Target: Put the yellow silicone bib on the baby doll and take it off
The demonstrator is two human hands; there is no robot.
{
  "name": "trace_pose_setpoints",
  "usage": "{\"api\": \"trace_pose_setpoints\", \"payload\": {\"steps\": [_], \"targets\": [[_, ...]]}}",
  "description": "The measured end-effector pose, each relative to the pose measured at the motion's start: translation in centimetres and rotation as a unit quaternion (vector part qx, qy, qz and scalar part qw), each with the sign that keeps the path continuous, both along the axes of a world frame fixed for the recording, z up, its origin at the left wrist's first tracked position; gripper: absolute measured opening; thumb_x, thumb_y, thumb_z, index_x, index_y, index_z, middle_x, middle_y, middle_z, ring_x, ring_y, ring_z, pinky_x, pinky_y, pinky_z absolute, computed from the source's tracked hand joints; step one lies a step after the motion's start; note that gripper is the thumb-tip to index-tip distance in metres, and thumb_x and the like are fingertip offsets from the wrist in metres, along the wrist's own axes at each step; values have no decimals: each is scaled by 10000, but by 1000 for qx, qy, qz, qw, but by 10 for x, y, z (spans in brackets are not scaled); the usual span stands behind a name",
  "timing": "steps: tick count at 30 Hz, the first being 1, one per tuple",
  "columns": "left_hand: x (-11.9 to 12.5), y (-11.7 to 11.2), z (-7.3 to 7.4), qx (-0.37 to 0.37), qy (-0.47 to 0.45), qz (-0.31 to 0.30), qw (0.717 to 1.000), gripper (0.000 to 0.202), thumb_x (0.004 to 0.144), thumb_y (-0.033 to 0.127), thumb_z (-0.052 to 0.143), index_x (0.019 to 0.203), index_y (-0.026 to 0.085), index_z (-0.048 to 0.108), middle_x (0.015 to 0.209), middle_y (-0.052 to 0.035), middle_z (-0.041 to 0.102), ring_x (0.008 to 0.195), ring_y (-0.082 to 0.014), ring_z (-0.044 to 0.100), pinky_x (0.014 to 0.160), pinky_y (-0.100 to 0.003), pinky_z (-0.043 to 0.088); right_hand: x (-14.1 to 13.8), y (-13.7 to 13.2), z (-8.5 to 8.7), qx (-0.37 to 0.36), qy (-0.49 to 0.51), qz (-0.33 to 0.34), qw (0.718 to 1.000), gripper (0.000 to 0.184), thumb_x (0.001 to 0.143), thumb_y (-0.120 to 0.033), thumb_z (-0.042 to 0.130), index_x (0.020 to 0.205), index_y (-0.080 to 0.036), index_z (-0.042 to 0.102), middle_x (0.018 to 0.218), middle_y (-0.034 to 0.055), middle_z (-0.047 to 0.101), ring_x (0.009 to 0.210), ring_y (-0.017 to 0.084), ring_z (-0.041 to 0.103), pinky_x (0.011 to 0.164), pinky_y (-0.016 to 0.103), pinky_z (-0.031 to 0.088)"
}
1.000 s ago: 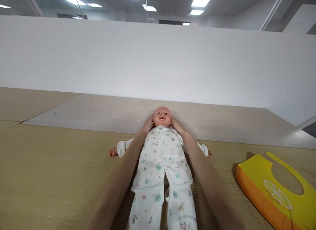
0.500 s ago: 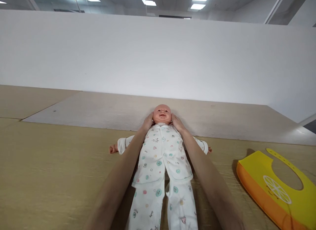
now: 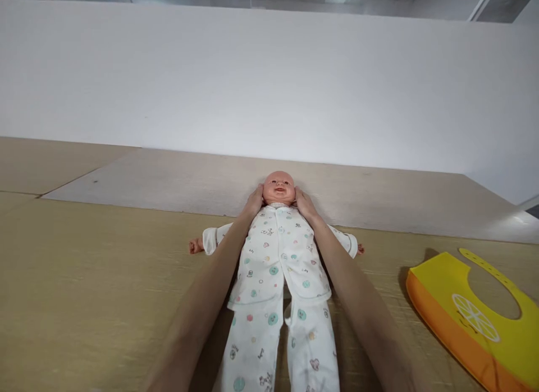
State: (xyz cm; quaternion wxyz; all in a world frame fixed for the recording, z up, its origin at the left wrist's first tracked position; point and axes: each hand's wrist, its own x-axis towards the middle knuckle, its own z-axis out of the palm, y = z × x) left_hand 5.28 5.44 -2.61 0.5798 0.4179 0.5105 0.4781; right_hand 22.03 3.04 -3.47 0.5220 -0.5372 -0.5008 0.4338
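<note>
A baby doll [image 3: 278, 257] lies on its back, head away from me, in white patterned pyjamas with both arms stretched sideways. My left hand [image 3: 255, 201] cups the left side of the doll's head [image 3: 278, 184], and my right hand [image 3: 304, 202] cups the right side. The head is held between both palms; my fingertips are partly hidden beside and behind it. My forearms run along either side of the doll's body and cross over its sleeves. The doll's feet lie outside the view.
A yellow bib [image 3: 446, 274] with an orange pocket and a citrus-slice print rests to the right. Below everything is a tan wooden surface [image 3: 105, 279], with a paler panel [image 3: 189, 178] behind it. A white partition [image 3: 269, 89] stands at the back.
The camera has tilted slightly down, so the whole scene sits a little differently in view. My hands stay on the doll's head.
</note>
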Motion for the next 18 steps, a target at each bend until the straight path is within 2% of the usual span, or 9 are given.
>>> {"api": "trace_pose_setpoints", "payload": {"steps": [7,12,18], "targets": [[-3,7,-6,23,57,11,998,490,904,539,454,1011,136,711,851,-121,762,902,-262,707,798,-315,539,1,4,-6,-11,-27,-27,999,397,935,-446,518,1155,-126,596,1174,89,609,1082,205,590,965,434,475],[-3,6,-8,34,63,12,997,509,910,541,429,1004,125,707,831,-122,759,899,-273,703,796,-336,537,-6,7,-8,-17,-27,-30,999,483,990,-472,340,1113,-128,657,1086,92,690,1041,178,630,1005,384,442],[-6,8,-14,69,66,-5,995,500,879,577,469,961,150,716,809,-112,752,899,-286,693,817,-353,526,-4,11,-16,-14,-23,-51,998,501,965,-481,320,1092,-157,681,1091,92,695,987,184,657,904,329,512]]}}
